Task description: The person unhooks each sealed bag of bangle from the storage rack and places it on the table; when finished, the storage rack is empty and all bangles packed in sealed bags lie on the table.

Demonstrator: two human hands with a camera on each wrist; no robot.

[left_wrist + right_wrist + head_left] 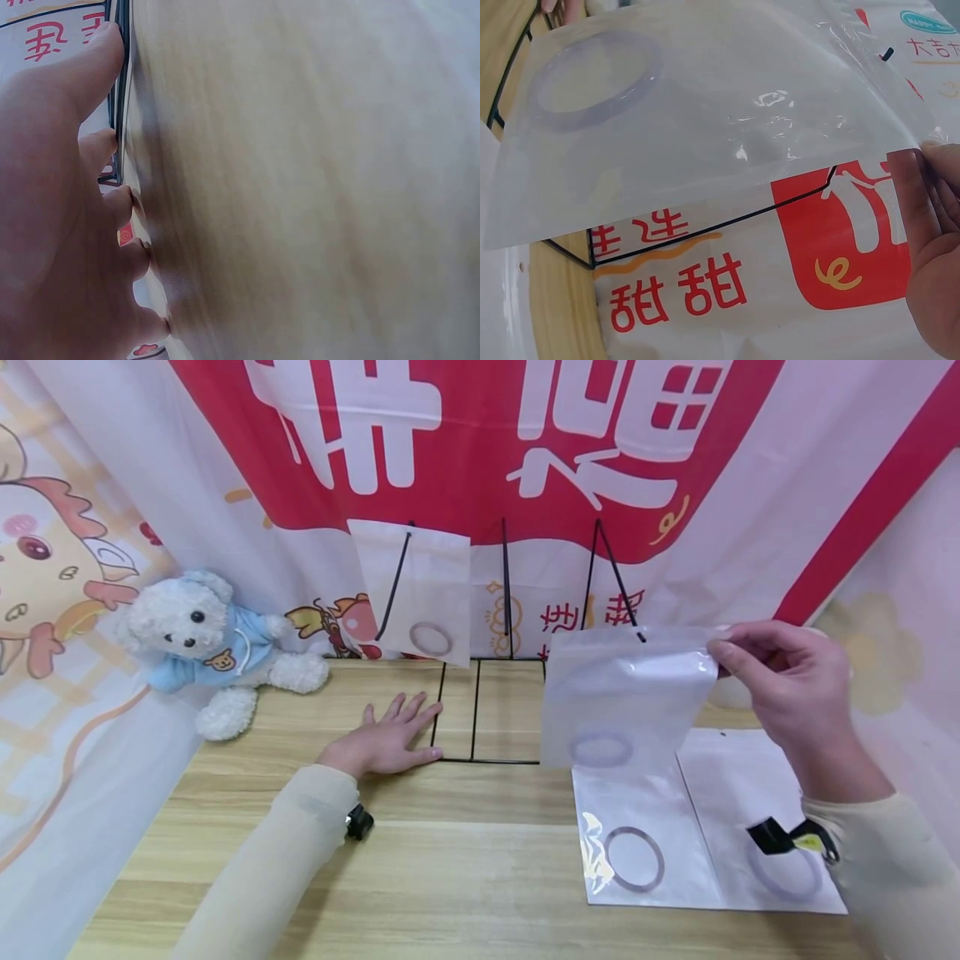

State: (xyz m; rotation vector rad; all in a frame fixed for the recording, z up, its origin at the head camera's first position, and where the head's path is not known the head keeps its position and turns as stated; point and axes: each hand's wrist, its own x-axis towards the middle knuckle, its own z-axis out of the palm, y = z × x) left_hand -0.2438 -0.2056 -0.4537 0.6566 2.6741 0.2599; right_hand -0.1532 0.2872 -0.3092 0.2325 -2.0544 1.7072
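Note:
My right hand (795, 693) pinches the upper right corner of a translucent zip bag (630, 693) between thumb and fingers. A pale purple ring (596, 79), like a bangle, lies inside that bag. A hook tip (887, 55) of the black wire rack (474, 727) shows at the bag's top edge; whether it passes through a hole, I cannot tell. My left hand (390, 739) rests flat on the table with fingers spread, its thumb and fingertips touching the rack's base. Another bag (420, 585) with a ring inside hangs from the rack's left hook.
Two more bags with rings lie on the wooden table (465, 860) at the right: a nearer-left bag (622, 810) and a right bag (750, 777), partly behind my right forearm. A white teddy bear (217, 643) in blue sits at the back left. Printed cloth (480, 443) hangs behind.

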